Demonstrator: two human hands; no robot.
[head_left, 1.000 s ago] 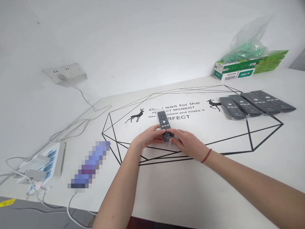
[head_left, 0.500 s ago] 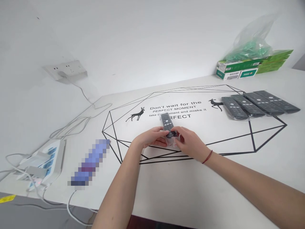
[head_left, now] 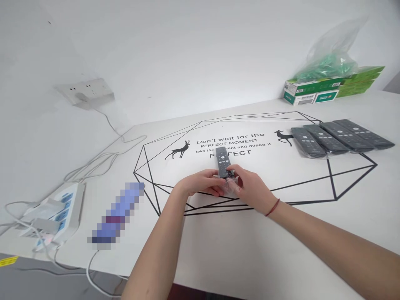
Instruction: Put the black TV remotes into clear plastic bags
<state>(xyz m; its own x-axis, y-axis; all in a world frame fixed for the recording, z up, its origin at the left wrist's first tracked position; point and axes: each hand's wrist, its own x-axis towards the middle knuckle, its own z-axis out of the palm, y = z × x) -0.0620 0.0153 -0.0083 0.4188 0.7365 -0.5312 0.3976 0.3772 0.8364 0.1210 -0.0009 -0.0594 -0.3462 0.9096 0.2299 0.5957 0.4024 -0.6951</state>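
Observation:
A dark grey remote control (head_left: 223, 159) points away from me over the middle of the white table (head_left: 237, 246), its far end standing out past my fingers. My left hand (head_left: 201, 183) is closed round its near end from the left. My right hand (head_left: 250, 188), with a red cord on the wrist, pinches the same end from the right. A clear plastic sleeve (head_left: 230, 188) is bunched between my two hands at the remote's near end.
Several more dark remotes (head_left: 340, 136) lie side by side at the right. Green boxes (head_left: 328, 88) under a plastic bag of green parts stand at the back right. A power strip (head_left: 56, 212) with cables and a blurred oblong (head_left: 115, 216) lie at the left edge.
The remote has slid a little to the right and farther away from me between my hands, and the clear sleeve has bunched up more at its near end.

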